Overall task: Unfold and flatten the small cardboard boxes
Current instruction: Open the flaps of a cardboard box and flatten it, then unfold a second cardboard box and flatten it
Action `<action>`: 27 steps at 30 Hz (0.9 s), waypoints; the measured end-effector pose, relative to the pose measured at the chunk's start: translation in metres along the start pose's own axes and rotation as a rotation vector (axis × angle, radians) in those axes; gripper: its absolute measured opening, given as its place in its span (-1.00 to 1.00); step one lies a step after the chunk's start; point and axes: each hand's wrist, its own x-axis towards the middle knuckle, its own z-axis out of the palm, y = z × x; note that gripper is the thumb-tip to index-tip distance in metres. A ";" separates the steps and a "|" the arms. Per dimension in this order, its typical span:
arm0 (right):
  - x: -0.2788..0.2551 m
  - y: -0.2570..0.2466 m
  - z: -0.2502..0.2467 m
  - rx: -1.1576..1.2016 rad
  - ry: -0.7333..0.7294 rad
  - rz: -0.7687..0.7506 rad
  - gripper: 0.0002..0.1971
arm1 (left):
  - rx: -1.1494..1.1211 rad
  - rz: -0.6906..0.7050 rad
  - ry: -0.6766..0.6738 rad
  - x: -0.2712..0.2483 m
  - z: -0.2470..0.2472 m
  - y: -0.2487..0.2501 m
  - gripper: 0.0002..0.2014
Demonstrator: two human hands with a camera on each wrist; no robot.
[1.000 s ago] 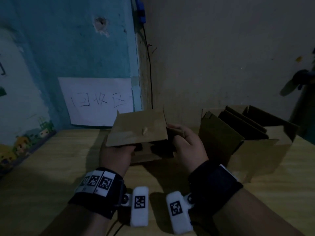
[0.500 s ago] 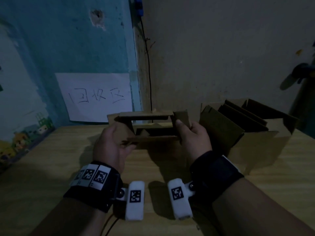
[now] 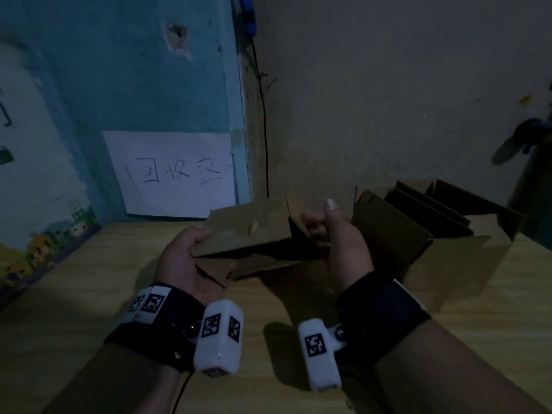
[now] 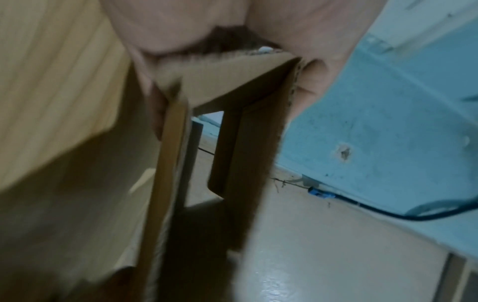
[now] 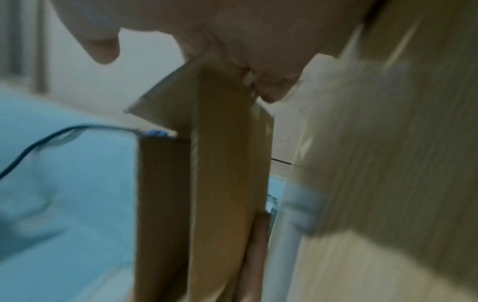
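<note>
The small cardboard box [image 3: 248,234] hangs in the air between both hands, above the tabletop [image 3: 74,294]. The left hand [image 3: 183,264] pinches its near left corner, thumb on top and fingers [image 4: 310,81] curled underneath. The right hand [image 3: 340,243] clamps the right end panel, thumb raised, fingers [image 3: 313,218] curled behind the cardboard. Half a second ago the box was held open end toward the camera, a hollow frame one could see through; now its broad top face tilts up toward the camera and the right side folds inward, with loose flaps hanging below. I judge the shell is collapsing along its creases, so flattening is under way but unfinished, since the wrist views show a gap between the panels.

Just beyond the right fingers stands a larger open carton [image 3: 433,234] holding upright cardboard sheets. Beyond the left fingers a white paper sign [image 3: 170,171] with handwritten characters is stuck to the blue wall [image 3: 119,70], and a dark cable [image 3: 264,130] runs down the corner beside the grey wall [image 3: 388,85]. The room is dim.
</note>
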 end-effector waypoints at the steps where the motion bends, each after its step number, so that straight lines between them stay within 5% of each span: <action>1: 0.004 0.001 -0.001 0.004 0.023 0.003 -0.61 | -0.037 0.019 0.004 0.000 0.001 0.000 -0.49; 6: 0.014 0.006 -0.007 -0.150 0.088 0.090 -0.35 | -0.170 0.076 0.062 0.004 -0.003 0.000 -0.76; 12: 0.022 0.011 -0.007 -0.160 0.028 0.153 0.08 | -0.170 0.074 0.116 0.004 0.000 0.003 -0.77; 14: 0.024 0.015 -0.006 -0.198 -0.008 0.141 -0.04 | -0.124 0.067 0.122 0.007 -0.001 0.007 -0.77; 17: 0.020 0.015 -0.004 -0.227 -0.017 0.091 -0.54 | 0.008 0.046 0.145 0.017 -0.013 0.010 -0.78; 21: 0.010 0.008 0.002 -0.258 0.010 0.162 -0.80 | 0.196 -0.033 0.156 0.017 -0.035 0.019 -0.68; 27: -0.009 -0.004 0.015 -0.348 0.004 0.145 -0.60 | 0.331 0.050 0.215 0.002 -0.071 0.089 -0.48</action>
